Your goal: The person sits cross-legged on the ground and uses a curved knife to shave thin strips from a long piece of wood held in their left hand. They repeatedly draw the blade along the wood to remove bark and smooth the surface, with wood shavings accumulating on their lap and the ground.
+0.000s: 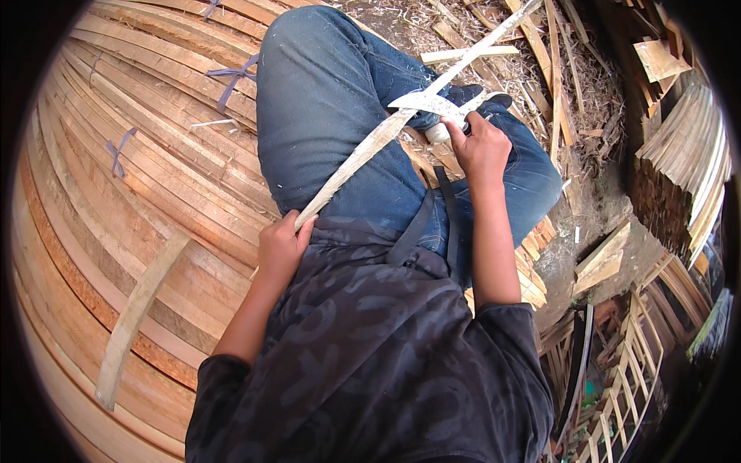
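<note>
My left hand (282,245) is closed around the near end of a long, pale wooden strip (359,154). The strip slants up and to the right across my jeans, past my lower leg. My right hand (482,148) is closed on a knife with a broad, whitish, pointed blade (426,102); its handle is mostly hidden in my fingers. The blade lies across the strip, and the two appear to touch. A pale curled piece (477,102) shows beside the blade, close to my right fingers.
Bundled wooden slats (177,131), tied with purple strips (235,76), cover the left side. A short curved batten (139,324) lies across them. Shavings and loose sticks (540,54) litter the ground ahead. Stacked thin boards (683,154) and a wooden lattice (625,386) stand at right.
</note>
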The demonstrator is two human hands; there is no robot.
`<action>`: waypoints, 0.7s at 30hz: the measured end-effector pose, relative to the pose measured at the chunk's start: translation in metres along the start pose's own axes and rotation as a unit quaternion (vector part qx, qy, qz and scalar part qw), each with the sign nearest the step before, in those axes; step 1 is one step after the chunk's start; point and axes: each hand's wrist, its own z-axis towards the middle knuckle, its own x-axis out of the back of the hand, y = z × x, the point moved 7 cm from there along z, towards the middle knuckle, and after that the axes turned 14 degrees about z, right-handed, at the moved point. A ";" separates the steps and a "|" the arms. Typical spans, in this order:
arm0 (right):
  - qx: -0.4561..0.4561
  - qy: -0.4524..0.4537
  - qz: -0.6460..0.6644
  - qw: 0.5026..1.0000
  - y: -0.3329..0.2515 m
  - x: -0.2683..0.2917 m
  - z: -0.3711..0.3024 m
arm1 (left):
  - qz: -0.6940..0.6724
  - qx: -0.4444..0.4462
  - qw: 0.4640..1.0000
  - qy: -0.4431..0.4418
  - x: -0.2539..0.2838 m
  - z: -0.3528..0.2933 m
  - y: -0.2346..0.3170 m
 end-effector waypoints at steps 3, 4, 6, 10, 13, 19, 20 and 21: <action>-0.021 -0.004 0.010 1.000 0.000 0.003 -0.001 | 0.013 0.007 1.000 -0.006 0.001 -0.002 -0.001; -0.067 0.032 -0.001 0.997 0.010 0.008 -0.001 | 0.018 0.007 1.000 -0.008 0.000 -0.002 -0.001; -0.156 0.100 -0.025 0.982 0.049 0.023 -0.002 | -0.013 0.022 1.000 -0.009 -0.005 -0.006 -0.007; -0.367 0.058 -0.084 0.924 0.192 0.097 -0.026 | -0.014 0.033 0.999 -0.030 -0.008 -0.006 -0.013; -0.325 0.051 -0.110 0.938 0.199 0.135 -0.055 | -0.028 0.024 0.999 -0.025 -0.009 -0.005 -0.013; -0.287 0.026 0.096 0.953 0.110 0.092 -0.085 | -0.063 0.017 0.997 -0.050 -0.008 0.000 -0.004; -0.278 0.005 0.131 0.952 0.087 0.078 -0.079 | -0.057 0.020 0.996 -0.058 -0.007 -0.001 -0.004; -0.251 -0.009 0.144 0.957 0.058 0.065 -0.070 | -0.049 0.021 0.996 -0.065 -0.007 -0.001 -0.004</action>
